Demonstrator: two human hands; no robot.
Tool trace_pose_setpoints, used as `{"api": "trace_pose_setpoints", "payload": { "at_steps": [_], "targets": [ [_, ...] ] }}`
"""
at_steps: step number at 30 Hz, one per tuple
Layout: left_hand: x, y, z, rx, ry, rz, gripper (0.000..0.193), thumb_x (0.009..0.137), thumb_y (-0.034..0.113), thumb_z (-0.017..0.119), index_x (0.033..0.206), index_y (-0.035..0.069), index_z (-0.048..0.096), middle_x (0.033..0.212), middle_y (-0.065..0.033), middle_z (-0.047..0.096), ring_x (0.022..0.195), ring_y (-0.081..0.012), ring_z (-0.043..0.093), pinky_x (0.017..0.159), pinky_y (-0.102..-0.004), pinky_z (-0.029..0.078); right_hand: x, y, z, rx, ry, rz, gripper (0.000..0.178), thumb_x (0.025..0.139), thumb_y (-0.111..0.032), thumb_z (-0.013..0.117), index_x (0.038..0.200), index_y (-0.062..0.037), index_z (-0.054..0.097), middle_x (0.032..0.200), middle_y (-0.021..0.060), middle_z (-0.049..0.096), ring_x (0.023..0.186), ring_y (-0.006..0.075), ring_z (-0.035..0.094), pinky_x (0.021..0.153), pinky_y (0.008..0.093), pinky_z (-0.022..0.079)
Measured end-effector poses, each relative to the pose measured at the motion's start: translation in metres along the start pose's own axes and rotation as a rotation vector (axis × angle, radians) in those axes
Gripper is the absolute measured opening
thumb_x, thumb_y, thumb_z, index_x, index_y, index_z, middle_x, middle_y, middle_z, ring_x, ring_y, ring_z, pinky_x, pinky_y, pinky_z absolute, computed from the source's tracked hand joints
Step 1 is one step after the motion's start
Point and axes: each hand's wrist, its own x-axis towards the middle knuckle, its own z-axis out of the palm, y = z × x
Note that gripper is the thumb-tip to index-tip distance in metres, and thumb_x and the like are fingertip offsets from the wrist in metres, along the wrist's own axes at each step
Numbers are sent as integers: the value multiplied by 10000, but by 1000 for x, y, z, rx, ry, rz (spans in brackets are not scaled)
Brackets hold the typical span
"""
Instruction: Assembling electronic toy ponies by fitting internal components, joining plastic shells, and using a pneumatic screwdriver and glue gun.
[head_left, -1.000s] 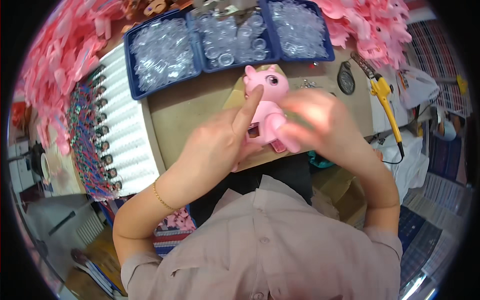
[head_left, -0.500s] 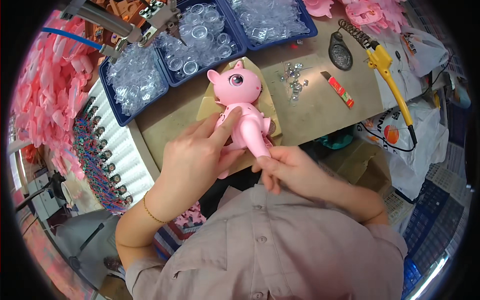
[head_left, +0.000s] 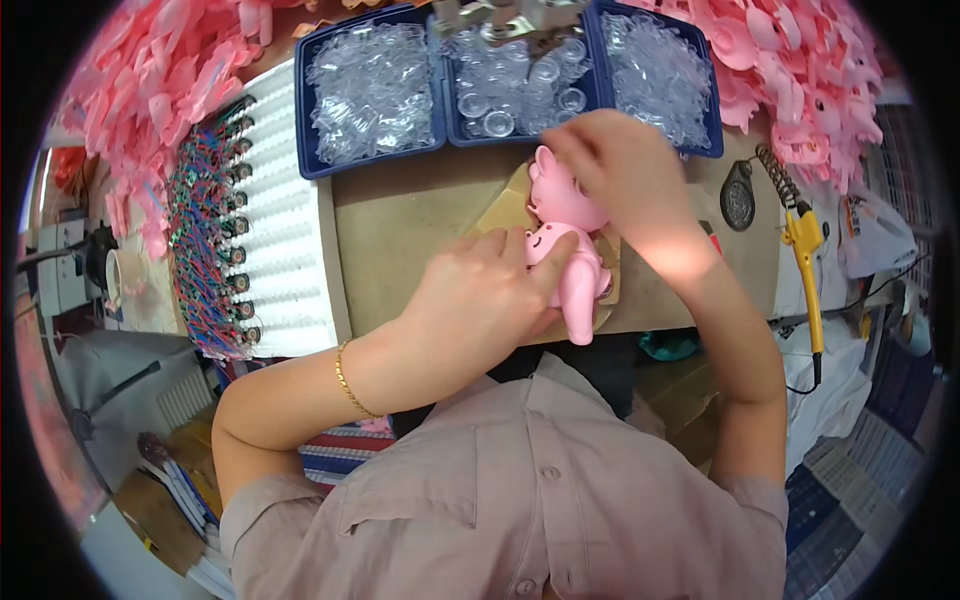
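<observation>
"The glossy pink plastic toy animal (head_left: pixel 580 283): where does it lie?"

"Right in front of you, over a yellowish, angular block (head_left: pixel 505 208) near your edge of the tan worktable (head_left: pixel 395 235). Its head points away from you, and one smooth leg points toward you."

"And the hands?"

"Your left hand (head_left: pixel 480 285), below a thin gold chain bracelet (head_left: pixel 347 378), holds the toy's body, thumb laid across it. Your right hand (head_left: pixel 628 170) is at the head with its fingers bent, hiding the face. I can't tell whether those fingers pinch anything."

"What stands around them?"

"Beyond your hands, dark blue plastic trays (head_left: pixel 307 110) full of clear plastic pieces. To your left, a white ridged sheet (head_left: pixel 292 230) with a row of small round dark parts on red, blue and green wires (head_left: pixel 200 265) along its outer side. To your right, a dark teardrop-shaped object (head_left: pixel 738 200) and a yellow-handled soldering iron (head_left: pixel 806 265). Pink plastic parts (head_left: pixel 790 75) are heaped at both far corners."
</observation>
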Motion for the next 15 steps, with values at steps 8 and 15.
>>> {"api": "trace_pose_setpoints", "payload": {
  "at_steps": [8,15],
  "targets": [
    [0,-2,10,26,-64,45,509,775,338,661,1153,5,592,708,-84,577,679,-204,595,553,-306,471,3,0,30,-128,-220,132,237,892,-241,587,829,-18,635,760,157,593,743,354,582,660,430,455],
    [6,4,0,69,-147,3,571,750,302,706,1243,55,556,944,-81,590,791,-213,623,625,-320,515,-4,18,36,143,28,216,260,932,-250,528,834,-35,637,685,120,562,646,284,571,607,374,455]
  ]
}}
